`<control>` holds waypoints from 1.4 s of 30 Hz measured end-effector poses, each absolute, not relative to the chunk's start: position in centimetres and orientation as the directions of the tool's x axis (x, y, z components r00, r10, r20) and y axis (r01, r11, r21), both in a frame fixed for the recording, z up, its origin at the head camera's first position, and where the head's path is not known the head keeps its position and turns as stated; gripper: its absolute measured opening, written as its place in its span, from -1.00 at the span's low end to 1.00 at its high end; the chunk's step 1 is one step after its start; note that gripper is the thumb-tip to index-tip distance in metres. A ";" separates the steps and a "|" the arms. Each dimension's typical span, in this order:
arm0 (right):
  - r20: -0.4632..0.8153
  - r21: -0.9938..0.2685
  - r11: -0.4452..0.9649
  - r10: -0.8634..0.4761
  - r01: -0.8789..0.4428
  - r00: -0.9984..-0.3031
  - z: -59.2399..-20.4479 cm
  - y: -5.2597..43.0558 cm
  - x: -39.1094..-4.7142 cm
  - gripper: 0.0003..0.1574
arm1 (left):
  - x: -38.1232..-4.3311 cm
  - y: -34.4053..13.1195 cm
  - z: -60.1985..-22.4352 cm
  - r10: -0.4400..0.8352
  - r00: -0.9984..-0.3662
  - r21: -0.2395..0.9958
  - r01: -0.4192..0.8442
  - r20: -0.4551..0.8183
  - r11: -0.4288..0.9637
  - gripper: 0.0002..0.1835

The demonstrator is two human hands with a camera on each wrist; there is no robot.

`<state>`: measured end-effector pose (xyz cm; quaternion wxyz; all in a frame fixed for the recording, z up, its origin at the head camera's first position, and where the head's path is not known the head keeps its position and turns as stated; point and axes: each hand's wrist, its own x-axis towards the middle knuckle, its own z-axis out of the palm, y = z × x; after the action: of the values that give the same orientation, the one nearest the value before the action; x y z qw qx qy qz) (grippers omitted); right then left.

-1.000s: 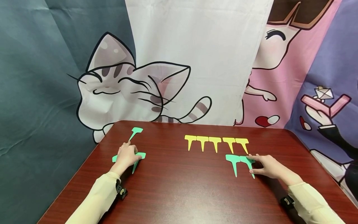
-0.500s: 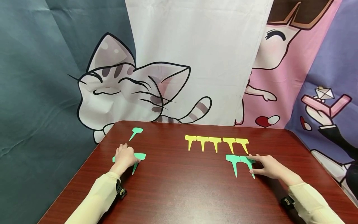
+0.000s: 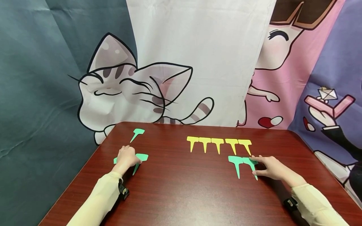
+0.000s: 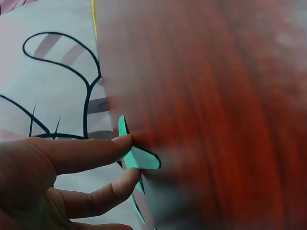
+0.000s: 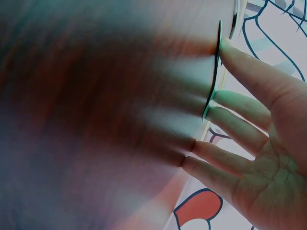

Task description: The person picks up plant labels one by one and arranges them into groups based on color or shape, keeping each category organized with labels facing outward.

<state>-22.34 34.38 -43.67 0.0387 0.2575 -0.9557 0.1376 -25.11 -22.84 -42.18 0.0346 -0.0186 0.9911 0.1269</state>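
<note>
My left hand (image 3: 126, 159) pinches a green T-shaped plant label (image 3: 142, 157) between thumb and a finger at the left of the table. Another green label (image 3: 115, 160) shows only an edge beyond that hand, which hides the rest. Farther back lies a third green label (image 3: 138, 131), untouched. At the right, the fingertips of my right hand (image 3: 272, 169) touch a green label (image 3: 250, 162) lying flat, thumb by its stem, fingers nearly straight in the right wrist view. A matching green label (image 3: 236, 160) lies against its left side.
Several yellow T-shaped labels (image 3: 217, 142) form a row behind the right-hand green pair, stems toward me. The brown table (image 3: 183, 194) ends at the back against a printed cloth (image 3: 203, 47) with cartoon figures.
My left hand's fingers have drawn back slightly from the far green label. The label in that hand has shifted a little and turned slightly. My right hand has stayed in place.
</note>
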 end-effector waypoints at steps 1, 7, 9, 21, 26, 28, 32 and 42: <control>0.143 -0.242 0.830 -0.482 -0.503 -0.864 -43.7 34.4 -22.3 -0.17 | -25.2 -22.9 -42.2 -0.025 -0.997 0.253 -0.043 -0.073 0.966 -0.73; 0.136 -0.251 0.831 -0.477 -0.496 -0.868 -43.6 34.4 -22.4 -0.17 | -25.4 -23.0 -42.1 -0.021 -0.997 0.266 -0.040 -0.072 0.963 -0.68; 0.137 -0.248 0.832 -0.477 -0.496 -0.868 -43.5 34.4 -22.4 -0.17 | -25.6 -23.0 -42.1 -0.026 -0.997 0.267 -0.046 -0.077 0.963 -0.66; 0.126 -0.246 0.834 -0.477 -0.494 -0.870 -43.5 34.4 -22.3 -0.17 | -25.6 -22.9 -42.0 -0.019 -0.996 0.272 -0.041 -0.085 0.961 -0.66; 0.133 -0.242 0.832 -0.481 -0.499 -0.866 -43.5 34.3 -22.3 -0.18 | -25.7 -23.0 -42.1 -0.040 -0.995 0.282 -0.064 -0.089 0.957 -0.65; 0.135 -0.241 0.832 -0.482 -0.500 -0.866 -43.5 34.3 -22.3 -0.18 | -25.8 -23.0 -42.2 -0.046 -0.995 0.286 -0.069 -0.089 0.956 -0.65; 0.140 -0.244 0.829 -0.484 -0.504 -0.864 -43.5 34.2 -22.3 -0.19 | -26.0 -23.1 -42.4 -0.051 -0.995 0.281 -0.074 -0.088 0.957 -0.64; 0.132 -0.256 0.827 -0.483 -0.501 -0.866 -43.6 34.3 -22.3 -0.19 | -25.8 -23.1 -42.8 -0.029 -0.997 0.315 -0.050 -0.070 0.948 -0.64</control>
<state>-22.27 34.27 -43.57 0.0306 0.2575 -0.9552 0.1424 -25.84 -23.15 -42.76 0.0324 -0.0201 0.9863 0.1603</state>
